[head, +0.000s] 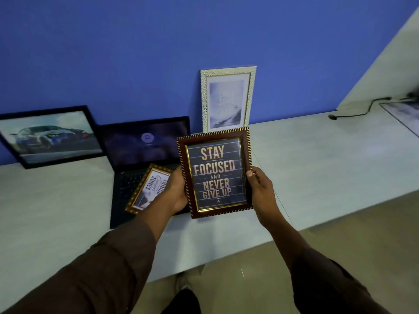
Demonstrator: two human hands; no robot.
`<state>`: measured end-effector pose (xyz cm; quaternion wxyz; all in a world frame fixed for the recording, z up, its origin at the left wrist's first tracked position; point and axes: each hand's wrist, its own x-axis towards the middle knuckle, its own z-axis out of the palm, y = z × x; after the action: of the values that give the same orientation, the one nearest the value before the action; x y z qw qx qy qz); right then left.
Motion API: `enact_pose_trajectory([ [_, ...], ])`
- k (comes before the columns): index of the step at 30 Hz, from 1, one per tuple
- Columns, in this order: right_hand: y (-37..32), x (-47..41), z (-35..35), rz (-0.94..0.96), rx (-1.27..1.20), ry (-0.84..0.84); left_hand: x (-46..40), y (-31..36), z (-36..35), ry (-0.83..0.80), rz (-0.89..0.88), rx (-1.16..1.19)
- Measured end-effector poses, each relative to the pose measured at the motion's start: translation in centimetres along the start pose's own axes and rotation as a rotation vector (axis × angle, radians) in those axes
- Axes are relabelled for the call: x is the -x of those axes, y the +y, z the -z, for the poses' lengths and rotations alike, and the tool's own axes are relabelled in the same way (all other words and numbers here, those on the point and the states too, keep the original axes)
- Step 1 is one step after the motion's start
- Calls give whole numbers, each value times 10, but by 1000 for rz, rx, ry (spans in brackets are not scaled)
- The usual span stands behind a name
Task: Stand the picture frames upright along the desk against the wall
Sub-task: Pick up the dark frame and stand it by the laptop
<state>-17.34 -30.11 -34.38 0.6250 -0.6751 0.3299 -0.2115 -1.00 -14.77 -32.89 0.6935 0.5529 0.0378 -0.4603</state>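
Both hands, left hand [178, 192] and right hand [260, 191], grip the brown gold-trimmed rectangular frame [215, 172] by its sides, in front of the white textured frame [227, 98] leaning on the blue wall [158, 53].

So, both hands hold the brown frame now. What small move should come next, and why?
Probably carry the brown frame forward and right, to the bare desk beside the white frame, which already leans on the wall. The left hand and right hand hold it upright, above the desk.

Setting: office or study room | Evidence: long pale desk [317, 155] against blue wall [136, 53]; open laptop [145, 143] just beyond left-hand fingers [179, 177]; cable [362, 109] far right of right-hand fingers [250, 173]
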Motion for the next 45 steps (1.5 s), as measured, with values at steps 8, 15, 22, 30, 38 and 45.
enact_pose_trajectory([
  [8, 21, -56, 41, 91, 373, 32, -73, 20, -28, -4, 112, -138],
  [15, 48, -104, 66, 34, 415, -4, -127, 12, -59, 106, 155, -112],
  [22, 72, -180, 108, 52, 467, -117, -182, 8, -100, 139, 156, -87],
  [30, 91, -231, 141, 56, 502, -213, -225, -5, -133, 209, 127, -94],
  [38, 116, -236, 154, 34, 558, -297, -228, -29, -133, 204, 119, -89],
  [45, 112, -219, 146, -69, 568, -202, -215, -35, -133, 305, 128, -140],
])
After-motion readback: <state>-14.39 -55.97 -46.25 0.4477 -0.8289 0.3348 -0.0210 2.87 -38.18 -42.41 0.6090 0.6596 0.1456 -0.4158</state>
